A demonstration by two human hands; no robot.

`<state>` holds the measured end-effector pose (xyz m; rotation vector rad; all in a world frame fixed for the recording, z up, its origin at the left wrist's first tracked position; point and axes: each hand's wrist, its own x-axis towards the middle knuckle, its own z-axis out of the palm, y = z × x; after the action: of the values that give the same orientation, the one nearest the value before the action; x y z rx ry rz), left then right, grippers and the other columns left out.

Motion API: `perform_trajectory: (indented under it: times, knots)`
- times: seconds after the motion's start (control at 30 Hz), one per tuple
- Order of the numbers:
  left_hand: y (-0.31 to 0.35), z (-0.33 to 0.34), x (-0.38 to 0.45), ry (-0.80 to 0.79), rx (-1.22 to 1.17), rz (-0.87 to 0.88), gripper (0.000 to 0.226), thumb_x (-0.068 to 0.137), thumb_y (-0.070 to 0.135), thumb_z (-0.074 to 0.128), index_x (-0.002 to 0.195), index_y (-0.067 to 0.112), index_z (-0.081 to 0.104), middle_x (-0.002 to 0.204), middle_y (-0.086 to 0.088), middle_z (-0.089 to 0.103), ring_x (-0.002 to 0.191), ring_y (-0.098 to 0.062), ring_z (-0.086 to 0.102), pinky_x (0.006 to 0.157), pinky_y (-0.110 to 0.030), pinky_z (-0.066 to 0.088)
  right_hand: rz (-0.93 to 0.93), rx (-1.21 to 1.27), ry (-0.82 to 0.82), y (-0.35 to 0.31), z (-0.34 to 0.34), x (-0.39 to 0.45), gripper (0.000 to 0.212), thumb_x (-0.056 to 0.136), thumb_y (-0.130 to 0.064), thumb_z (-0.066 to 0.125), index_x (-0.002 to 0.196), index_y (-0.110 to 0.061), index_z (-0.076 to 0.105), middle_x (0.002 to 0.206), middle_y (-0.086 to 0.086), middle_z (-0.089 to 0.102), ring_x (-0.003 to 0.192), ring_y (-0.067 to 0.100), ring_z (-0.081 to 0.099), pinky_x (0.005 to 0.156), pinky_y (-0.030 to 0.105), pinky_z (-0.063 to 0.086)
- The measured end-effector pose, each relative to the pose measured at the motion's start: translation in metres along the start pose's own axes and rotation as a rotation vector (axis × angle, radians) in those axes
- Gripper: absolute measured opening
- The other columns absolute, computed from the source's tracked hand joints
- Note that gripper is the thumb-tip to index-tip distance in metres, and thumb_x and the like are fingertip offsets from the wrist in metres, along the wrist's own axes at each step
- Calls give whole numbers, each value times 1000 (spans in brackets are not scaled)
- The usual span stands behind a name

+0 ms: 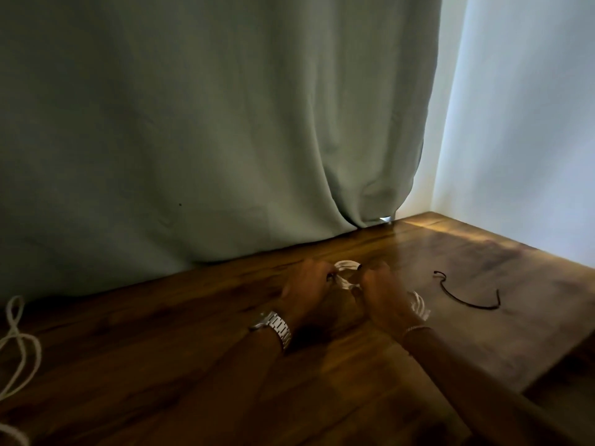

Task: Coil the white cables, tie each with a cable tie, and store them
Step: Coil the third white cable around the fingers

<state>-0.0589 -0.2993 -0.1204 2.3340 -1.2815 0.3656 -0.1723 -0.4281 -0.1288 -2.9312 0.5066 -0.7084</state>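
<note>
A coiled white cable (347, 267) lies on the wooden table between my two hands, part of it showing again to the right of my right wrist. My left hand (307, 284), with a metal watch on its wrist, pinches the coil's left side. My right hand (380, 289) pinches the coil's right side, and a small dark end pokes out above its fingers. A black cable tie (467, 297) lies loose and curved on the table to the right of my hands. A second white cable (19, 346) lies uncoiled at the table's left edge.
A pale green curtain (209, 123) hangs along the table's far edge. A white wall (521, 123) closes the right side. The wooden table (199, 365) ends at its right edge near the lower right corner.
</note>
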Motion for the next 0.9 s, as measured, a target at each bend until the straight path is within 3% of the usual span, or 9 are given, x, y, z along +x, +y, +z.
perform_trajectory:
  times: [0.1,0.17,0.37,0.5,0.57,0.67,0.8,0.9]
  knots:
    - [-8,14,-5,-42,39,2,31,92,24,58,120,29,70,106,-4,73,96,-25,66,76,-37,52,14,-14,-34,-6,6,1,24,88,-23,62,109,-21,73,100,9,71,95,29,67,75,37,57]
    - [-11,23,-10,-112,29,-2,36,93,22,60,128,30,64,109,-4,73,96,-24,67,72,-34,52,36,-85,-94,-10,8,1,23,91,-27,62,112,-21,70,108,8,70,100,28,67,79,35,53]
    - [-22,37,-23,-129,-85,10,51,92,26,58,140,37,49,120,-1,69,106,-19,63,85,-41,57,39,-175,-215,-10,8,4,47,86,-45,71,123,-16,64,124,9,65,119,25,57,100,33,41]
    - [-23,24,-30,-113,-71,38,51,90,22,59,139,35,51,122,-2,69,110,-22,60,87,-40,55,11,-189,-270,-21,-5,6,62,80,-52,75,128,-16,58,131,8,62,127,26,51,105,35,37]
    - [-28,10,-36,-107,-45,50,47,88,24,61,133,36,55,117,0,70,107,-22,61,82,-40,55,-34,-159,-259,-35,-10,8,64,78,-54,76,126,-16,58,133,8,59,130,28,47,107,37,35]
    - [-47,-10,-44,-127,-18,28,37,82,37,63,119,37,60,107,5,72,95,-19,68,74,-36,57,-149,-93,-188,-63,-10,12,61,80,-50,75,129,-19,58,137,7,53,130,28,45,107,39,37]
    - [-82,-48,-69,-95,-52,-82,40,84,31,62,124,32,66,124,3,69,108,-15,65,96,-27,50,-267,-20,-123,-116,-8,19,48,87,-31,72,129,-17,54,137,8,49,127,28,47,105,38,40]
    - [-98,-88,-99,-63,-32,-167,43,88,29,65,130,18,64,131,-8,66,117,-23,62,97,-28,45,-333,72,-104,-157,-7,21,58,87,-30,72,138,-15,48,140,8,47,131,29,44,106,40,41]
